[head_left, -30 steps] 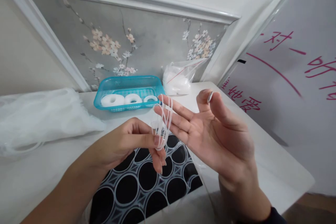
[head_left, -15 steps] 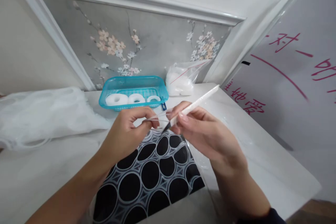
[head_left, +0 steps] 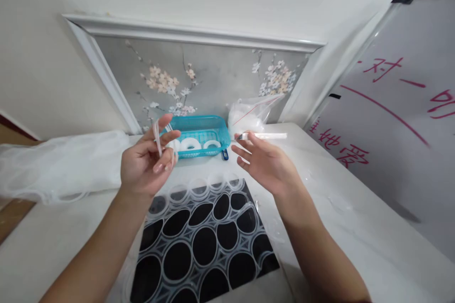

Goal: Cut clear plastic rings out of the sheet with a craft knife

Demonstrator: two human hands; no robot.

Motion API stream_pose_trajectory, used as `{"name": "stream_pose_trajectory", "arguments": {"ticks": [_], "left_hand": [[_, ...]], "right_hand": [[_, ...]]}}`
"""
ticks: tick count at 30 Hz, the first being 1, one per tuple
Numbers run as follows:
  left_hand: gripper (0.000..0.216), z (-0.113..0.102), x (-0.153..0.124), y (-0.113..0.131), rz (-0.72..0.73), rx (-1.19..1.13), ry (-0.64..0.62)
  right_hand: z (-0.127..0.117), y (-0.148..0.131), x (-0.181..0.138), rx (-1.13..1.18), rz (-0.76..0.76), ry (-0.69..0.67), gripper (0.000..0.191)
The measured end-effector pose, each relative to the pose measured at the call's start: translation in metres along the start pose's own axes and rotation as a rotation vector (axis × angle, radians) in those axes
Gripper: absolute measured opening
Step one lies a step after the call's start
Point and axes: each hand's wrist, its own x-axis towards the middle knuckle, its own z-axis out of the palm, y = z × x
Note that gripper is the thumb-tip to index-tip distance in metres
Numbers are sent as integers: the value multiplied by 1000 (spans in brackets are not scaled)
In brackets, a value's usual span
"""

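Observation:
Thin clear plastic strips (head_left: 157, 138) loop around the half-curled fingers of my left hand (head_left: 140, 168), raised palm up left of the basket. My right hand (head_left: 268, 163) is held palm inward at the right, its lower fingers spread. Between its thumb and index finger lies a slim white craft knife (head_left: 277, 136), dark tip pointing left. Below both hands, a clear sheet with round cut-outs (head_left: 221, 248) lies over a black board (head_left: 204, 246). Several clear rings (head_left: 199, 189) line its far edge. Neither hand touches the sheet.
A blue plastic basket (head_left: 194, 152) with white rolls (head_left: 191, 145) stands against the wall. Beside it are a zip bag (head_left: 247, 116) of white material and a small blue item (head_left: 225, 154). A white translucent bundle (head_left: 88, 161) lies left; a whiteboard (head_left: 391, 118) stands right.
My hands have moved apart and up from the sheet's far edge. The clear strips now hang around my left fingers, and the knife has swung to nearly level.

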Motion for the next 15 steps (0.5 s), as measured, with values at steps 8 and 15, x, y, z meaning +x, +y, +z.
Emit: {"name": "stream_pose_trajectory", "arguments": {"ticks": [8, 15], "left_hand": [[47, -36, 85, -32, -259, 1404, -12], [22, -30, 117, -51, -414, 1874, -107]], "right_hand": [[-10, -29, -14, 54, -215, -33, 16], [-17, -39, -15, -10, -449, -41, 9]]}}
